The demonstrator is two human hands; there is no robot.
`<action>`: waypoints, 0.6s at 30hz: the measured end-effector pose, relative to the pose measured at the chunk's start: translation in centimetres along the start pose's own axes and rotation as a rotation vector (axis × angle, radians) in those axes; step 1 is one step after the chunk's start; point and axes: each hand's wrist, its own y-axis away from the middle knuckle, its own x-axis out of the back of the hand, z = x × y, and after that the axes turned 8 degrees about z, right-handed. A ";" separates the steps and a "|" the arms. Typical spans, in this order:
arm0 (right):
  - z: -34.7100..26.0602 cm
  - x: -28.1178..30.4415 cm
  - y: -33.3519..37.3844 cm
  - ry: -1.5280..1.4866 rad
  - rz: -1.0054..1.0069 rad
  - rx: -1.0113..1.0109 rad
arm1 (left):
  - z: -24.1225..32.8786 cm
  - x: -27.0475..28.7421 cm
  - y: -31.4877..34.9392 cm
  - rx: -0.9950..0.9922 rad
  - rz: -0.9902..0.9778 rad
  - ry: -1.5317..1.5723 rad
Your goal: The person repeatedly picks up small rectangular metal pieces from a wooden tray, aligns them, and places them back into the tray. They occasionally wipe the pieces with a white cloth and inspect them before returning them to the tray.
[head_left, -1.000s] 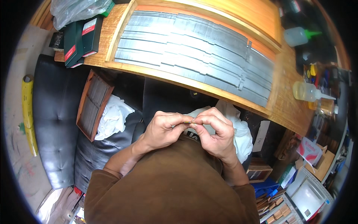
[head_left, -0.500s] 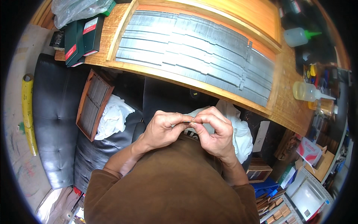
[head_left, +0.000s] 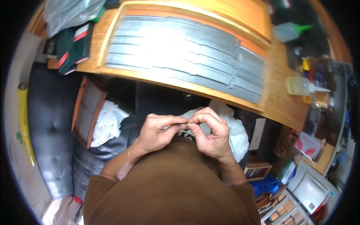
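In front of my chest, both hands meet fingertip to fingertip. My left hand [head_left: 159,132] is closed in a pinch, thumb against forefinger. My right hand [head_left: 213,132] pinches from the other side, its fingers curled. Between the fingertips shows a sliver of a tiny thin yellowish thing [head_left: 191,123], too small to name and mostly covered by the fingers. Beyond the hands, on the table, lies a wide wooden tray [head_left: 165,83] holding rows of thin grey strips [head_left: 187,52] that shine in the light. Neither hand touches the tray.
A small wooden frame of grey strips [head_left: 87,112] leans by a white cloth [head_left: 108,123] on a black leather seat [head_left: 50,131]. Dark boxes [head_left: 80,45] and a plastic bag [head_left: 71,15] sit at the table's left; squeeze bottles [head_left: 298,86] stand right. Cluttered shelves fill the lower right.
The view has shifted and blurred slightly, so the surroundings sit a little differently. My hands stay together in the same pinch, with the right fingers slightly moved.
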 end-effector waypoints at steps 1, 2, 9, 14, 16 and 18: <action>-0.4 0.9 -0.2 0.008 0.013 -0.010 | -0.1 0.0 0.0 0.004 0.013 -0.002; -1.6 2.6 -0.7 0.010 -0.002 -0.040 | 0.1 0.2 0.1 0.000 0.043 -0.041; -7.9 19.4 -6.2 0.454 0.463 -0.100 | -0.3 -0.6 -0.8 0.066 0.027 0.068; -7.1 20.5 -8.8 0.617 0.451 -0.053 | 1.1 -1.0 -1.0 0.122 -0.026 0.042; -8.6 18.6 -6.4 0.421 0.480 -0.017 | 1.6 -1.0 -1.1 0.229 -0.049 0.082; -9.3 15.0 -4.2 0.178 0.529 0.064 | 1.8 -1.5 -2.0 0.318 -0.133 0.090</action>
